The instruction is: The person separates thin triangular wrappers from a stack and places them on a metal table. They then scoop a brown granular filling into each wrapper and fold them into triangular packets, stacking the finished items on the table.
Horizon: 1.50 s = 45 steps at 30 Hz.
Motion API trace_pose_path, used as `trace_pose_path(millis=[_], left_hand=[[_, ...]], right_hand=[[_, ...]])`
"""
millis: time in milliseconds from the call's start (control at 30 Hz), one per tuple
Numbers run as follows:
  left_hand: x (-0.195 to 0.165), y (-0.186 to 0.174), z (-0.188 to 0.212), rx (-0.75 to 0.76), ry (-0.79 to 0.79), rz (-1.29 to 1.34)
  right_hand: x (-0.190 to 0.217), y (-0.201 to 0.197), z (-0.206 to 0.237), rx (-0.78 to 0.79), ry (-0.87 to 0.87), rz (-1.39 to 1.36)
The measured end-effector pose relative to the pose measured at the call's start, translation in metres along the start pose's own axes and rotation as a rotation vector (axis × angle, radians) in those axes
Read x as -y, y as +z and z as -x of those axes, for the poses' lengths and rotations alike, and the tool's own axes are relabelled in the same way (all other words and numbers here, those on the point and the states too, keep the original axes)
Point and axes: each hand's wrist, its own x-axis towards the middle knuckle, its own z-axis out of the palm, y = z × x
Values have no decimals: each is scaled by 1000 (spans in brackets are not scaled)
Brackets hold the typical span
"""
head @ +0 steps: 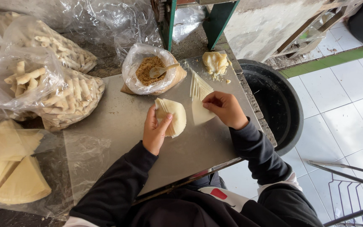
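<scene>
Steel table (118, 126): left hand (154, 130) clamped on wrapper stack (172, 117), right hand (225, 108) pinching one wrapper (200, 112) laid beneath it, filling bag (150, 69) beyond untouched, finished rolls (70, 98) bagged left, many wrappers remaining.

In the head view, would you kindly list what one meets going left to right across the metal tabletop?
Bag of rolled pastries → left hand holding a stack of wrappers → right hand on fanned wrappers → black tub.
</scene>
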Motion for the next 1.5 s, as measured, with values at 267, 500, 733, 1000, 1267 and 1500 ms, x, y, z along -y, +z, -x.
trace_pose_path(millis=[267, 500, 733, 1000, 1267, 1500], left_hand=[[4, 2, -1, 4, 7, 0], [6, 2, 0, 19, -10, 13], [6, 1, -1, 36, -16, -5], [10, -2, 1, 103, -7, -58], [5, 1, 8, 218, 17, -134], [-2, 3, 9, 203, -18, -77]], right_hand=[[-29, -6, -8, -226, -66, 346], [-40, -8, -7, -231, -64, 337], [-37, -9, -6, -221, -83, 385], [0, 5, 5, -246, -297, 547], [24, 45, 21, -17, -274, 66], [26, 39, 21, -92, -241, 62]])
